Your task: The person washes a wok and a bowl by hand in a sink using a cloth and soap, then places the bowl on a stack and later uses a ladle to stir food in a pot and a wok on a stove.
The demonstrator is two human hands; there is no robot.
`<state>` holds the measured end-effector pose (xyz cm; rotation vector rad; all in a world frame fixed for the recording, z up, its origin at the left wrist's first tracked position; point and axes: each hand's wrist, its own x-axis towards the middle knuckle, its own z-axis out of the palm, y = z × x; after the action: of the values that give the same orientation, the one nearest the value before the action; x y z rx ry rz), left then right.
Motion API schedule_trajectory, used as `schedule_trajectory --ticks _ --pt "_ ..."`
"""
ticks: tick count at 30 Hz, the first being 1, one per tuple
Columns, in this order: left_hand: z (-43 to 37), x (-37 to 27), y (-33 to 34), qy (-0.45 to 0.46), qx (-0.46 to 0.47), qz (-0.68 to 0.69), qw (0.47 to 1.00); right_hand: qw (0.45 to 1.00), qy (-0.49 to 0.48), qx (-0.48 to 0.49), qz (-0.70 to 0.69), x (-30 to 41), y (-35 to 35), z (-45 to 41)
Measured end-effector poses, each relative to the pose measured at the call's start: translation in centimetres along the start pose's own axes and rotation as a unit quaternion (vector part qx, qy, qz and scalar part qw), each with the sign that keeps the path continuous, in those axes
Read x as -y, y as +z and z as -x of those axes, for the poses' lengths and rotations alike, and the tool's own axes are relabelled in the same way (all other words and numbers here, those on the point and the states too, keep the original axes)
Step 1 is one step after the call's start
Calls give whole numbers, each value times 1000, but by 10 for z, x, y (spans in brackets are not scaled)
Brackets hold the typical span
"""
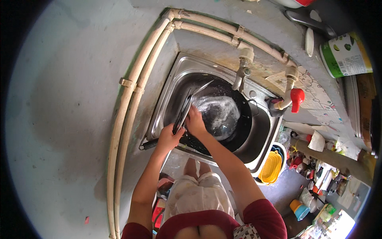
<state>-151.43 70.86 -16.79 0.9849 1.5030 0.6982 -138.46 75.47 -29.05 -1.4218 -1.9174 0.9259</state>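
Observation:
My left hand [170, 137] grips the near edge of a thin round pan lid or plate [182, 111], tilted nearly on edge so that its exact kind is hard to tell. Against its right side, my right hand [195, 122] has its fingers partly hidden; whether they hold a cloth or sponge does not show. Below both hands, a large black wok [245, 125] sits in the stainless steel sink [159, 115] with foamy water [220, 113] in it. A thin shiny edge [203, 87] sticks out beyond the lid or plate. The wok's dark handle [149, 144] extends over the sink's left rim.
A metal tap [239, 78] reaches over the sink's back edge. Right of it is a red-handled valve [297, 100]. Cream pipes [131, 86] run along the wall. A yellow plastic basket [271, 167] stands at lower right. A printed tub [344, 55] rests on the ledge.

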Motion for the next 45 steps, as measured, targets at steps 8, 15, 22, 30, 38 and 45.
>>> schedule_trajectory --ticks 8,15,22,30,38,45 --pt "-16 23 9 -85 107 -21 990 935 26 340 98 4 -84 84" --pt "-37 33 11 -128 134 -105 977 767 109 373 510 -47 -177 49" --pt "-35 44 16 121 17 -472 873 749 124 263 595 -82 -116 72" --pt "-35 55 7 144 21 -579 802 890 199 313 266 26 -33 68" --pt "-36 42 16 80 2 -557 827 943 -45 323 69 -23 -90 105" --pt "-45 46 12 31 58 -551 832 792 180 368 453 -26 -106 96"
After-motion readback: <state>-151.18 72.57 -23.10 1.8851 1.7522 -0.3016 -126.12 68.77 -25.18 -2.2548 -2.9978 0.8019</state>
